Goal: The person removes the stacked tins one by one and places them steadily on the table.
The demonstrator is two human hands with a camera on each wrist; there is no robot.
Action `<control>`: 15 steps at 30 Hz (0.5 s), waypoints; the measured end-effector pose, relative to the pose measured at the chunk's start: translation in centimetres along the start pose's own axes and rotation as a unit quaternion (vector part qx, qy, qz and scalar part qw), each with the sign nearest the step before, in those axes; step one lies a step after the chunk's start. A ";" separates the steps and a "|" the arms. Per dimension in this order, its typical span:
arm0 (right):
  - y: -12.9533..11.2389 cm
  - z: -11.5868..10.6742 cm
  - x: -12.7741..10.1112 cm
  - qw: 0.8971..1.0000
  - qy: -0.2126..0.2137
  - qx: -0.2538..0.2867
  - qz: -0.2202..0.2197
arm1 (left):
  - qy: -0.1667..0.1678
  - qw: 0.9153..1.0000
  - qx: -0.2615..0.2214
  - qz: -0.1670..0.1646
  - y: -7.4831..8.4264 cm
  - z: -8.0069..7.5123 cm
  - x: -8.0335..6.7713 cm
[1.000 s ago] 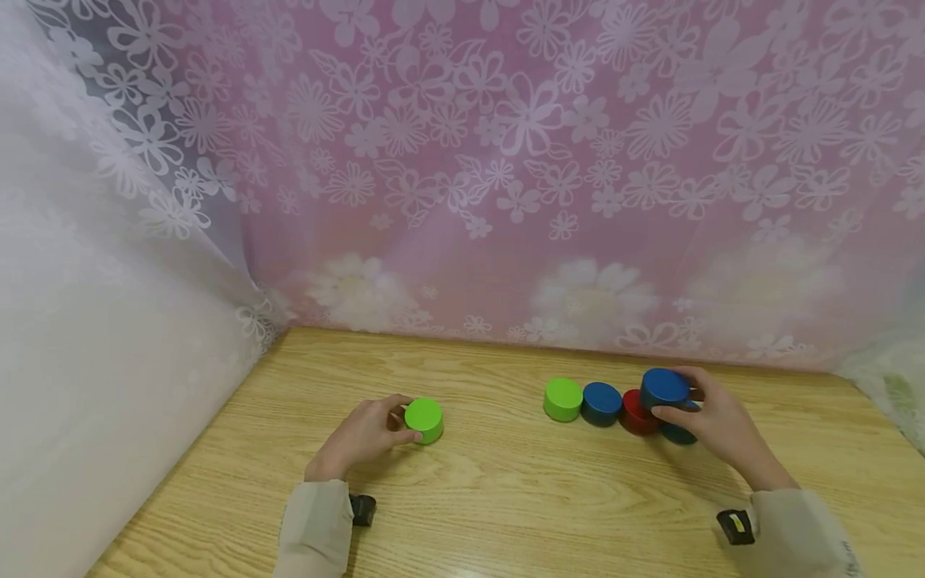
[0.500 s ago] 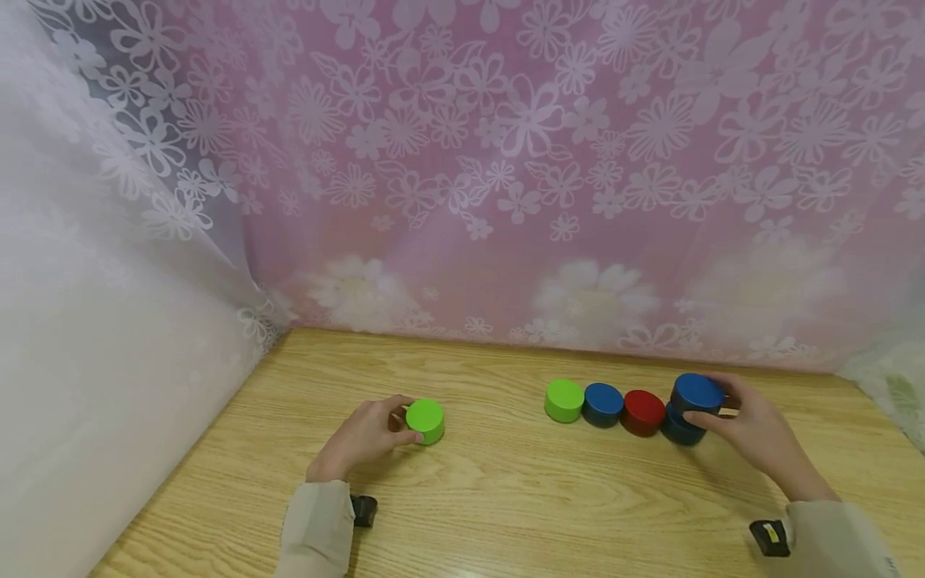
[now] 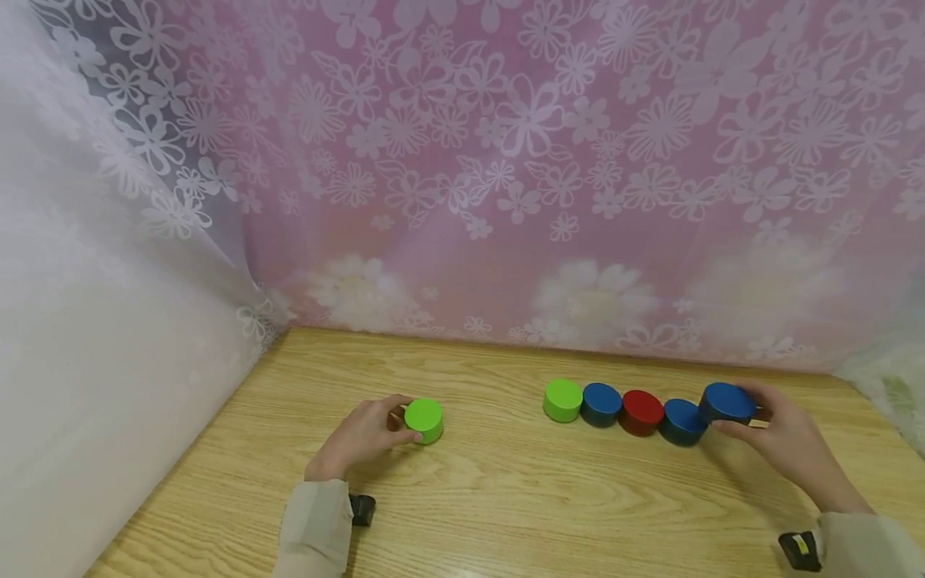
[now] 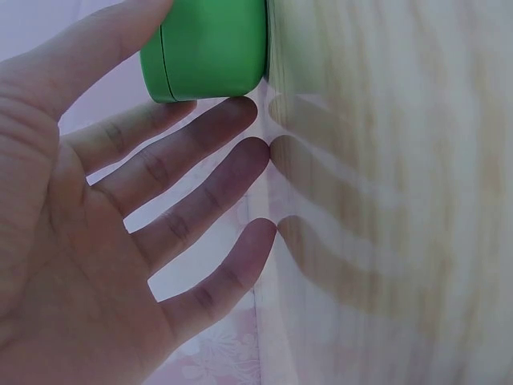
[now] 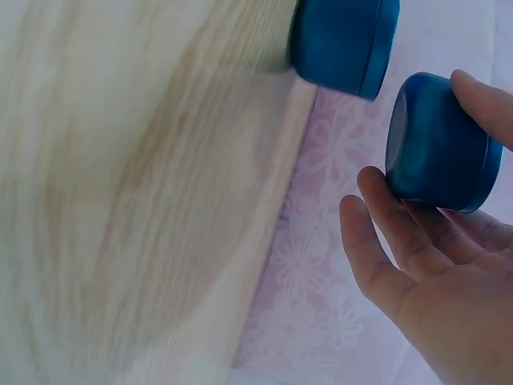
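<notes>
At the left of the light wood-grain tabletop [image 3: 506, 498], the left hand [image 3: 361, 437] rests beside a lone bright green, short round puck-shaped block [image 3: 424, 420]. Thumb and index finger lie against its side wall; in the left wrist view the remaining fingers [image 4: 200, 192] are spread and straight, tips on the wood. This green block stands flat on the table, well apart from the others.

Toward the centre-right, four like blocks stand touching in a row: a second green round block [image 3: 563, 400], a dark blue round block [image 3: 602, 404], a red round block [image 3: 642, 412] and another blue round block [image 3: 682, 421].

At the right end, the right hand [image 3: 791, 445] pinches a further blue round block [image 3: 726, 403] by its side wall between thumb and fingertips. This block sits just beside the row's last blue one; whether it is down on the table or slightly raised cannot be told.

Handling judgement: the blocks appear rigid, smooth-painted and light, so not fragile but somewhat slippery. Take hold across the curved side wall at opposite points, with moderate pressure and the flat faces level.

A pink floral lace curtain [image 3: 506, 160] hangs behind the table.
</notes>
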State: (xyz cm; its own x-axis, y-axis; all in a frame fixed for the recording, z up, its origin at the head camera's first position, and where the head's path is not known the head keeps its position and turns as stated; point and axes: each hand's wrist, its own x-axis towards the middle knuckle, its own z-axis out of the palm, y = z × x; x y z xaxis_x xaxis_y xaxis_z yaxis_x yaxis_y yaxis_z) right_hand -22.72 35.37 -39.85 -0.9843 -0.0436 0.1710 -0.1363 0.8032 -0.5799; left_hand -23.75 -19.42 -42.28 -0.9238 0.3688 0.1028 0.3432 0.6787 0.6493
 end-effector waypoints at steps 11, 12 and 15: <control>1.6 -0.8 -0.4 0.999 -0.023 -0.027 0.026 | -0.001 1.000 0.001 0.002 0.0 -0.1 0.0; 1.7 -0.7 -0.4 0.999 -0.026 -0.028 0.026 | 0.000 1.000 0.001 0.002 0.0 -0.1 0.0; 2.3 -0.5 -0.2 0.999 -0.036 -0.028 0.029 | 0.001 1.000 -0.001 -0.001 0.0 0.0 0.0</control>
State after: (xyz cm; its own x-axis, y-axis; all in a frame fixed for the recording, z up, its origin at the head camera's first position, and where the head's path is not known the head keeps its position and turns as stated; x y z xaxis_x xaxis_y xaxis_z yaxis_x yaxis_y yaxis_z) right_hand -22.74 37.53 -40.80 -0.9961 -0.0368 0.0796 -0.0742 0.8370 -0.5422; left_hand -23.78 -19.39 -42.23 -0.9249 0.3662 0.1025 0.3406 0.6783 0.6511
